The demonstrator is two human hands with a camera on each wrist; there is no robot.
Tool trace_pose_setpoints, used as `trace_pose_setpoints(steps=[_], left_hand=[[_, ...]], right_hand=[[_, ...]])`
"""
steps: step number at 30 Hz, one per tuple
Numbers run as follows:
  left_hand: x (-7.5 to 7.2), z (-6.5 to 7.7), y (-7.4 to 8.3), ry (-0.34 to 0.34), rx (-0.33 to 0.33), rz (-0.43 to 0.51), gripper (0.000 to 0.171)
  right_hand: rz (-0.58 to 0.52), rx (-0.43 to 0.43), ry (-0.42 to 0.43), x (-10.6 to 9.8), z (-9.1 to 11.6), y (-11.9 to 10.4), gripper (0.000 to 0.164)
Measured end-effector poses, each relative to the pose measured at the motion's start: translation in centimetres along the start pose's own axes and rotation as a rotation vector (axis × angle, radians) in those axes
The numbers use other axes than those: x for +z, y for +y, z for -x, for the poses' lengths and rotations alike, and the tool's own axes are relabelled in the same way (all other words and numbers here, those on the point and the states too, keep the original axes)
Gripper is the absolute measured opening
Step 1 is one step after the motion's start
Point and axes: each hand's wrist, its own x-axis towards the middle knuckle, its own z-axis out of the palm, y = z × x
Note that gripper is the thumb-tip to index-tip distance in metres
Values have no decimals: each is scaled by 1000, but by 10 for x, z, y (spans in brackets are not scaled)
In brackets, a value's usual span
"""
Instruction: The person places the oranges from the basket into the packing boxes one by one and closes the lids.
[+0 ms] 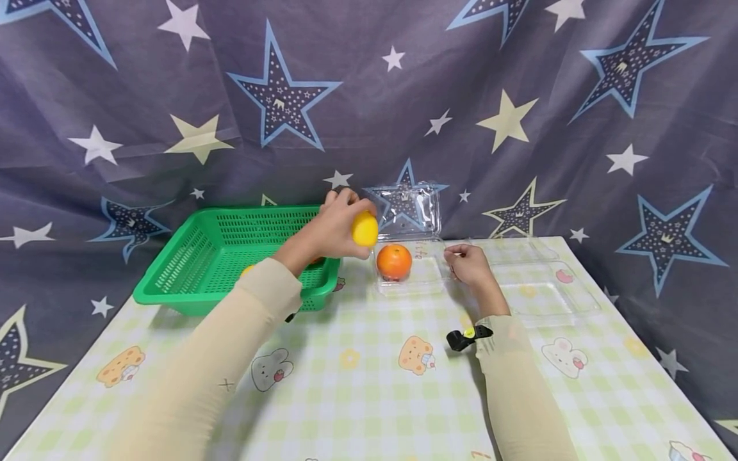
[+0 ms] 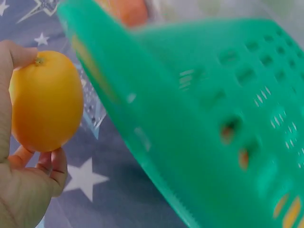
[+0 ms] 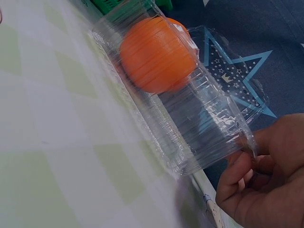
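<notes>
My left hand [image 1: 340,224] holds a smooth yellow citrus fruit [image 1: 365,229] in the air, between the green basket and a clear plastic clamshell box. In the left wrist view, thumb and fingertips grip the fruit [image 2: 47,99] at its two ends. The clamshell box [image 1: 423,275] stands on the table with its lid [image 1: 429,211] raised at the back. An orange fruit [image 1: 394,262] sits in its left part. At the box's right side, my right hand [image 1: 468,264] pinches the rim, as the right wrist view shows the fingers [image 3: 237,173] at the box corner [image 3: 244,140].
A green perforated basket [image 1: 196,288] stands at the left, with some orange and yellow fruit partly visible inside. Another clear plastic box [image 1: 542,314] lies at the right. Behind the checked tablecloth [image 1: 369,410] hangs a dark star-patterned curtain [image 1: 357,77].
</notes>
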Motion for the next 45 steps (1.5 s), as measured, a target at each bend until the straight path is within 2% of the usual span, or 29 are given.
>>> trace_pose_setpoints(steps=[6, 15, 27, 40, 45], left_hand=[[16, -13, 14, -19, 3, -8, 62], [40, -31, 39, -61, 30, 33, 60], [76, -46, 56, -47, 29, 55, 65], [97, -49, 66, -51, 49, 114, 66], [105, -51, 70, -77, 59, 85, 69]], right_hand=[[6, 5, 5, -1, 0, 1, 37], [4, 9, 8, -3, -1, 3, 37], [16, -5, 17, 1, 0, -3, 36], [0, -14, 6, -1, 1, -2, 33], [6, -22, 4, 0, 1, -2, 30]])
